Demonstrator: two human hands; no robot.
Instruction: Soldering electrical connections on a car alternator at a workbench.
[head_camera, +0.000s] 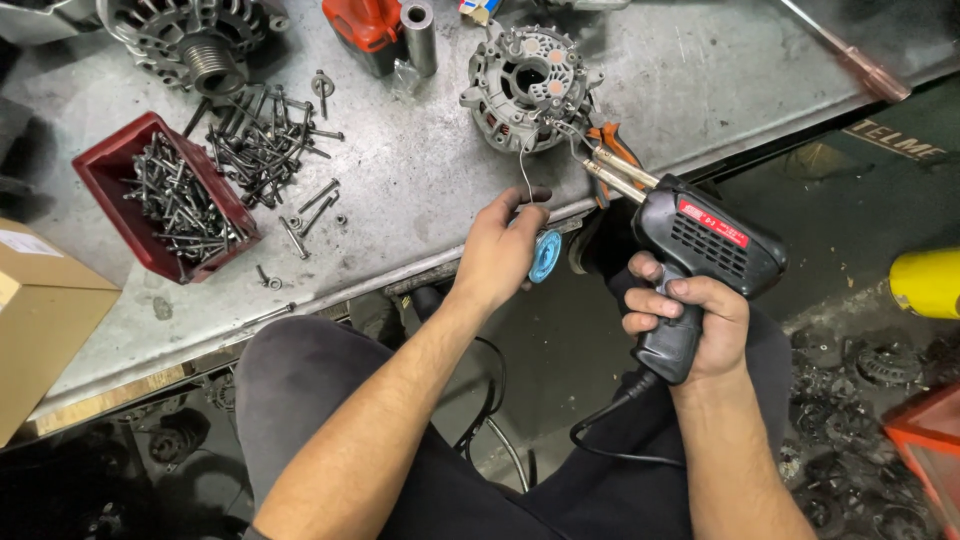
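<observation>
Right hand (690, 320) fingers grip soldering gun (700, 250); left hand (497, 255) fingers pinch solder wire (524, 165).

Left of the red bin (112, 172) of bolts sits a cardboard box (45, 320); loose bolts (265, 145) lie just right of the bin.

Blue spool (546, 256) half hidden behind left hand (497, 252).

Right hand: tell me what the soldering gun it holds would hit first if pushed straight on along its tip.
The right hand aims the black soldering gun up-left. Its tip already sits at the wiring terminals of the alternator housing, so it would meet those first, though depth is hard to judge.
</observation>
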